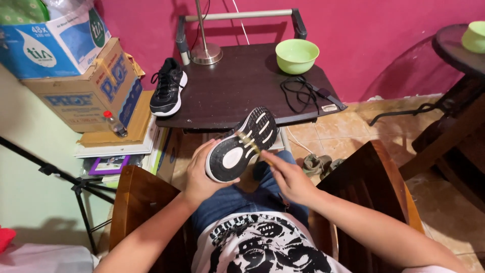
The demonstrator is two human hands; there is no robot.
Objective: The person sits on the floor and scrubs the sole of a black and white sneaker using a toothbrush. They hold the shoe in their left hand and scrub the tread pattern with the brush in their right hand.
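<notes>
My left hand grips a black shoe turned sole up, showing its black and white sole, above my lap. My right hand holds a thin, blurred brush whose tip lies across the middle of the sole. A second black shoe with a white sole stands upright on the left edge of the dark table in front of me.
On the table stand a green bowl, a lamp base and a black cable. Cardboard boxes and a small bottle are stacked at left, a tripod below. Wooden chair arms flank me; another dark table is at right.
</notes>
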